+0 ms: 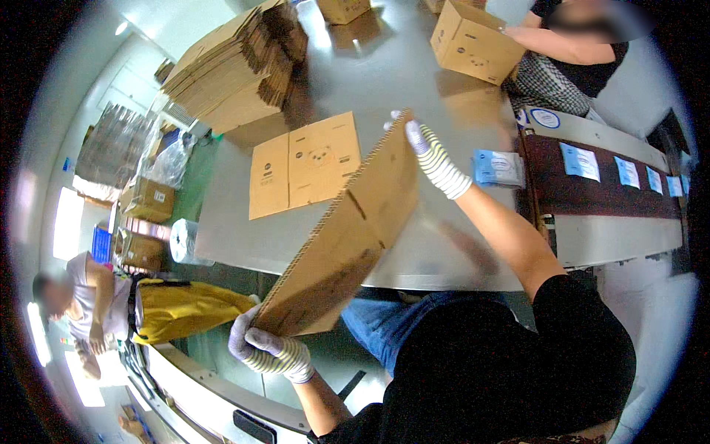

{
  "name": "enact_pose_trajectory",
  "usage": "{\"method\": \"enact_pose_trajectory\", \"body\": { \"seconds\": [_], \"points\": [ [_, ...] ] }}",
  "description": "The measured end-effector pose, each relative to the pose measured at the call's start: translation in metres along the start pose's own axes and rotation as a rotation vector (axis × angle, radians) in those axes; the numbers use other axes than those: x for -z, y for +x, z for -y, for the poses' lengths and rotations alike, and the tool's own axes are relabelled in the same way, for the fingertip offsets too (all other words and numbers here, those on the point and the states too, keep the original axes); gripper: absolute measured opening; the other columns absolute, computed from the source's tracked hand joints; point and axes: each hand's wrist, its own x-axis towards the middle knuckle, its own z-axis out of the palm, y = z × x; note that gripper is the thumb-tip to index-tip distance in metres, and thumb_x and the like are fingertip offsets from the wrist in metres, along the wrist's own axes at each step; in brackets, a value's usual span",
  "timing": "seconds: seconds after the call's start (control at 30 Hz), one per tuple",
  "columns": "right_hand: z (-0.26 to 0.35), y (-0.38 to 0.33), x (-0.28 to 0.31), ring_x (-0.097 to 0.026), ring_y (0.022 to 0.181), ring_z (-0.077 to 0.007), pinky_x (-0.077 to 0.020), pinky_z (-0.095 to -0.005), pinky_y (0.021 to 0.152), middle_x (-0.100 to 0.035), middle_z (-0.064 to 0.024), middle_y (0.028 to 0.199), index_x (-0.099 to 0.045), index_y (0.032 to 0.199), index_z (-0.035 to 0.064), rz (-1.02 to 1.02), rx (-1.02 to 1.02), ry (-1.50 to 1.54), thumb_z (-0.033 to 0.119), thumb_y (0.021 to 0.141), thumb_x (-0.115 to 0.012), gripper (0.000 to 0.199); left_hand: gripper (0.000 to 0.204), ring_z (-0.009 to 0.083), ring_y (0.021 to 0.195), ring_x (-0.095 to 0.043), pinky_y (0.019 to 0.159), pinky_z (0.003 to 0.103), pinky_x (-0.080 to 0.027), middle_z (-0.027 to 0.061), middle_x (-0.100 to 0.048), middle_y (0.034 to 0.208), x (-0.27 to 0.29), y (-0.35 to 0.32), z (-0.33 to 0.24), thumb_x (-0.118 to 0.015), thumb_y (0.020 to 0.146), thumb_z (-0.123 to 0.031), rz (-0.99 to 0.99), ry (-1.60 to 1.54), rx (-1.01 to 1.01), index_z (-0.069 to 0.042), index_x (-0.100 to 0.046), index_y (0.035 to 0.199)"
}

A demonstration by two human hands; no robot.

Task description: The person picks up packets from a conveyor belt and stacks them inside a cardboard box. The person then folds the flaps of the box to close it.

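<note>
Two gloved hands hold one flattened cardboard box (347, 237) tilted above the near edge of the tabletop (414, 89). Our left hand (270, 348) has its grip clamped on the box's near lower corner, fingers (262, 342) curled around the edge. Our right hand (429, 157) closes its grip over the far upper corner, the striped glove wrapped on the top edge. The box slants from near left up to far right, its corrugated edge facing us, and it sits apart from the tabletop surface.

Beyond it, a second flat box (305, 164) lies printed side up on the tabletop. At the far left a tall stack of flattened boxes (237, 66) rests on the same surface. An assembled carton (475, 41) stands at the far right, with another person's arm (551, 43) laid on it. To the right, a conveyor (614, 192) carries small blue and white packets (578, 161), and one larger packet (497, 167) lies just beside our right wrist. At the left, another person (92, 303) stands near a yellow bag (185, 307).
</note>
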Motion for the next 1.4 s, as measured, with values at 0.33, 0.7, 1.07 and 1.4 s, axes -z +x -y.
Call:
{"method": "enact_pose_trajectory", "body": {
  "seconds": [0.33, 0.7, 1.07, 1.4],
  "points": [
    [0.104, -0.057, 0.020, -0.054, 0.093, -0.0151, -0.0436, -0.0295, 0.086, -0.059, -0.0048, 0.104, -0.055, 0.115, 0.0030, -0.165, 0.081, -0.206, 0.035, 0.084, -0.069, 0.046, 0.007, 0.0195, 0.078, -0.057, 0.079, 0.033, -0.047, 0.0067, -0.059, 0.076, -0.025, 0.000, 0.000, -0.054, 0.089, -0.009, 0.462, -0.529, 0.525, -0.004, -0.056, 0.095],
    [0.131, -0.053, 0.002, -0.060, 0.082, -0.0141, -0.0495, -0.0299, 0.075, -0.064, -0.0053, 0.094, -0.060, 0.101, 0.0028, -0.117, -0.091, -0.204, 0.027, 0.082, -0.070, 0.033, 0.009, 0.0158, 0.088, -0.058, 0.086, 0.030, -0.045, 0.0088, -0.064, 0.094, -0.017, 0.016, 0.015, -0.056, 0.085, 0.001, 0.422, -0.340, 0.356, -0.003, -0.061, 0.090],
    [0.117, -0.051, -0.002, -0.047, 0.115, -0.0159, -0.0370, -0.0335, 0.101, -0.052, -0.0062, 0.122, -0.041, 0.132, 0.0031, 0.452, -0.268, -0.090, 0.044, 0.077, -0.072, 0.075, 0.017, 0.0271, 0.105, -0.059, 0.096, 0.038, -0.042, 0.0116, -0.065, 0.102, -0.019, 0.021, -0.027, -0.049, 0.087, 0.002, 0.732, 0.139, -0.060, -0.003, -0.061, 0.099],
    [0.127, -0.060, -0.010, -0.050, 0.114, -0.0200, -0.0370, -0.0360, 0.102, -0.052, -0.0097, 0.122, -0.033, 0.138, 0.0025, 0.560, -0.235, -0.228, 0.053, 0.069, -0.076, 0.096, 0.063, 0.0331, 0.076, -0.058, 0.109, 0.062, -0.018, 0.0135, -0.058, 0.080, -0.027, 0.030, -0.070, -0.067, 0.078, -0.046, 1.174, 0.341, -0.346, 0.004, -0.050, 0.113]
  ]
}}
